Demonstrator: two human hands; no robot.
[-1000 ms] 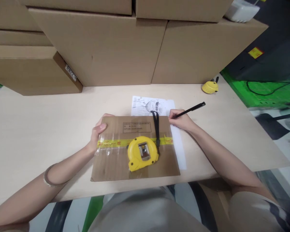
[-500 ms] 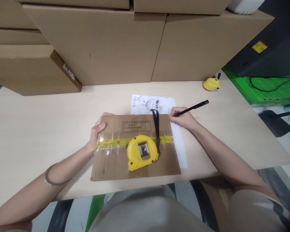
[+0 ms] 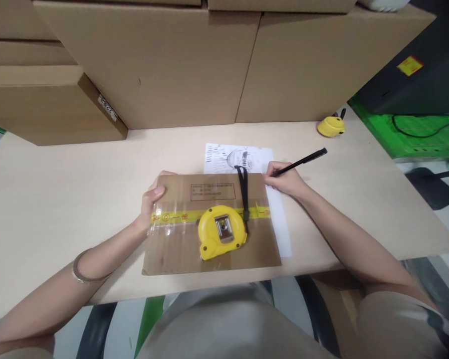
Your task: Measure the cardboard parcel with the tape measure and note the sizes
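A flat brown cardboard sheet [image 3: 179, 244] with a strip of yellow tape lies on the pale table [image 3: 60, 199]. My left hand [image 3: 151, 202] grips its upper left edge, thumb on top. A yellow tape measure [image 3: 221, 231] with a black strap rests on the cardboard. Under the cardboard lies a white printed paper [image 3: 228, 157]. My right hand [image 3: 284, 180] is closed on a black pen [image 3: 303, 162], its tip at the cardboard's upper right corner over the paper.
Large cardboard boxes [image 3: 153, 65] stand stacked along the back of the table. A second, small yellow tape measure [image 3: 331, 126] sits at the back right. Beyond the table's right edge are a green floor strip and dark equipment with cables.
Both hands, the cardboard and the tape measure stay as they were; only the view has shifted slightly.
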